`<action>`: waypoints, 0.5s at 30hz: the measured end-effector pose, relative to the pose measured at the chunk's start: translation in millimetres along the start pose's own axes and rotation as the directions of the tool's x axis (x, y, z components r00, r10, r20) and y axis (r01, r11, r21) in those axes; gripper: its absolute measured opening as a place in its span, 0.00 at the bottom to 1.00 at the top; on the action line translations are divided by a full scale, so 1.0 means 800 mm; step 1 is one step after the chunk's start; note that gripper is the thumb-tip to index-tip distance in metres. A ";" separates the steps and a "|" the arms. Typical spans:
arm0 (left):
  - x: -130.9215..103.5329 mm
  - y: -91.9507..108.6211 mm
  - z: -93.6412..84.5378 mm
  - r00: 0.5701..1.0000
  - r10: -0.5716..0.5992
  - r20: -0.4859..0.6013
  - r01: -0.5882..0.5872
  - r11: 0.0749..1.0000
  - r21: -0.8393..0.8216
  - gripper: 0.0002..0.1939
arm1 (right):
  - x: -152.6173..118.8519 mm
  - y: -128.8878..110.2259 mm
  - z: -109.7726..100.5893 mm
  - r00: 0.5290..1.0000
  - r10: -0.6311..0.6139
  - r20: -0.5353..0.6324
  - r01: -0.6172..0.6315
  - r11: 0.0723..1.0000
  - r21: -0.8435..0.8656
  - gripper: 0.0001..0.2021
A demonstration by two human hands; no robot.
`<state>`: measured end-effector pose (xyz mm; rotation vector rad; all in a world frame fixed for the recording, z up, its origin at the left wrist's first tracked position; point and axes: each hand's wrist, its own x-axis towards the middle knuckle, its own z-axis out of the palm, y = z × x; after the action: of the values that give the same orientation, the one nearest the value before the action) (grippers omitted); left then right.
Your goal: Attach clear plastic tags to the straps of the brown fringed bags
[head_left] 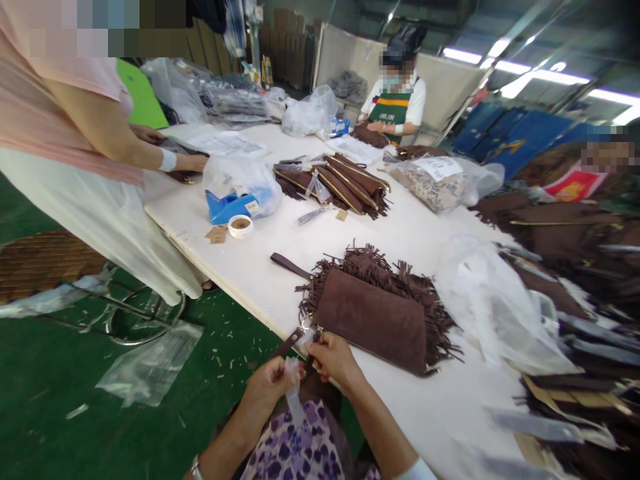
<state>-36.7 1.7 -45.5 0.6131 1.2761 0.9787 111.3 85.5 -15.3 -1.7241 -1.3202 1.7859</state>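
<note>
A dark brown fringed pouch (371, 319) lies flat at the near edge of the white table, a strap loop sticking out at its upper left. Metal rings at its lower left corner carry brown straps. My left hand (273, 383), fingers pinched, grips a strip of clear plastic (294, 393) just off the table edge. Close beside it, my right hand (334, 360) is closed on a brown strap (311, 357) below the pouch's corner. Some clear plastic also sits around the strap by the rings.
Stacked brown pouches (345, 183), a blue tape dispenser (230, 207) and a tape roll (241, 226) lie farther back. Plastic bags (495, 300) and more brown pouches crowd the right. One person stands at left; another works across the table (200, 250).
</note>
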 end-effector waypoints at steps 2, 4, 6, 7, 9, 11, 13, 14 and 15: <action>0.005 -0.001 0.005 1.000 -0.019 -0.011 0.019 0.999 -0.043 0.24 | -0.003 -0.003 0.000 0.999 0.032 0.023 -0.033 0.999 0.029 0.15; 0.007 0.000 0.009 0.999 -0.041 -0.009 0.040 0.996 -0.079 0.25 | -0.006 -0.006 0.000 0.997 0.035 0.067 -0.040 0.997 0.072 0.17; 0.006 0.005 0.010 0.997 -0.072 -0.001 0.071 0.992 -0.107 0.27 | -0.008 -0.008 -0.003 0.989 0.031 0.147 -0.053 0.987 0.152 0.20; 0.005 0.009 0.010 0.996 -0.088 0.000 0.087 0.990 -0.115 0.27 | -0.009 -0.008 -0.005 0.981 0.028 0.192 -0.066 0.979 0.193 0.22; 0.002 0.017 0.011 0.993 -0.114 0.007 0.114 0.987 -0.111 0.28 | -0.009 -0.009 -0.009 0.963 0.031 0.266 -0.101 0.963 0.251 0.23; -0.001 0.026 0.011 0.991 -0.130 0.022 0.132 0.985 -0.109 0.27 | -0.007 -0.008 -0.012 0.952 0.045 0.302 -0.133 0.952 0.276 0.24; -0.002 0.033 0.012 0.990 -0.134 0.045 0.139 0.983 -0.123 0.26 | -0.005 -0.008 -0.013 0.943 0.057 0.328 -0.162 0.939 0.303 0.24; -0.002 0.036 0.013 0.989 -0.133 0.059 0.140 0.981 -0.132 0.26 | -0.005 -0.008 -0.013 0.938 0.060 0.340 -0.174 0.932 0.317 0.24; -0.001 0.037 0.013 0.989 -0.131 0.072 0.140 0.981 -0.137 0.26 | -0.004 -0.007 -0.013 0.934 0.060 0.352 -0.184 0.927 0.328 0.25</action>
<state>-34.3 16.6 -17.5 0.4379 1.1661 0.9216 119.8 89.9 -6.8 -1.3718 -0.9314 2.3067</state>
